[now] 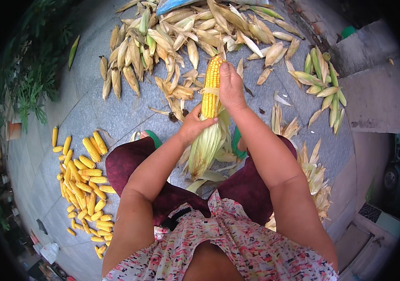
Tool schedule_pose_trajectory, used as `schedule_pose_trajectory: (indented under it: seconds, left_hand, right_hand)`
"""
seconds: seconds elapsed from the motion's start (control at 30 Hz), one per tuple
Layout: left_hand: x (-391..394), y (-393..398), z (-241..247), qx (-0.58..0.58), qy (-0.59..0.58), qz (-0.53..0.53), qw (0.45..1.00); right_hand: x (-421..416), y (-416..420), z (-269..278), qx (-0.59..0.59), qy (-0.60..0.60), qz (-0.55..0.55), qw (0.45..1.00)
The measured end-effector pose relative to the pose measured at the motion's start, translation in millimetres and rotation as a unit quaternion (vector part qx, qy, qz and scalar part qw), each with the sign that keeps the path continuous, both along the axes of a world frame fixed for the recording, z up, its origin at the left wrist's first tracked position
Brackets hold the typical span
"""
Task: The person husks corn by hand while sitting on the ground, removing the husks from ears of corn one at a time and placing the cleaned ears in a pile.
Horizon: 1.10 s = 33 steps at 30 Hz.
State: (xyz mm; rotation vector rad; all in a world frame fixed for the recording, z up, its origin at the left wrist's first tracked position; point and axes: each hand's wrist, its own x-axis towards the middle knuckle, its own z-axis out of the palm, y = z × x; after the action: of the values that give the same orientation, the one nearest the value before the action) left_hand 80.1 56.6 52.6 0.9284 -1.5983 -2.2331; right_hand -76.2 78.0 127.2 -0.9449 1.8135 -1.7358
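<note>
A yellow ear of corn (pixel 210 102) is held upright on the picture between my hands, its kernels bare and its husk (pixel 205 151) peeled back and hanging below. A narrow strip of pale husk crosses the middle of the ear. My left hand (pixel 196 124) grips the base of the ear, where the husk joins it. Against the ear's right side lies my right hand (pixel 231 84), its thumb near the tip. Its fingers are largely hidden behind the ear and husk.
Unhusked dry corn (pixel 171 38) is heaped ahead. Greener ears (pixel 326 84) lie at the right, beside a concrete block (pixel 368 45). Husked ears (pixel 80 182) are piled at the left. Loose husks (pixel 314 179) lie by the right leg, and leafy plants (pixel 35 84) stand at the far left.
</note>
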Motion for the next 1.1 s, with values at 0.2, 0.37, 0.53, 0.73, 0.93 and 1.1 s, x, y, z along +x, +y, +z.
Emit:
schedule_pose_trajectory:
  seconds: [0.2, 0.37, 0.53, 0.73, 0.93, 1.1]
  left_hand:
    - [3.7, -11.8, 2.3, 0.148, 0.058, 0.070, 0.985]
    - [18.8, -43.6, -17.6, 0.245, 0.136, 0.128, 0.952]
    - [17.3, -49.7, 7.1, 0.175, 0.078, 0.171, 0.966]
    - [18.6, -33.4, 23.5, -0.087, -0.038, 0.108, 0.990]
    - [4.2, -5.5, 19.5, -0.494, -0.162, 0.016, 0.854]
    - [0.4, -7.1, -13.1, -0.102, -0.025, -0.008, 0.994]
  right_hand:
    - [-2.8, 15.7, -12.8, -0.041, -0.374, -0.069, 0.924]
    - [7.7, 43.7, -8.6, 0.304, -0.235, 0.059, 0.921]
    - [11.3, 56.4, -24.3, 0.356, 0.182, 0.242, 0.884]
    - [3.2, 32.3, -21.4, 0.193, 0.046, 0.106, 0.974]
    - [15.5, 13.2, -27.6, -0.020, -0.277, -0.008, 0.961]
    - [16.1, 12.7, -25.0, -0.045, -0.291, -0.022, 0.955]
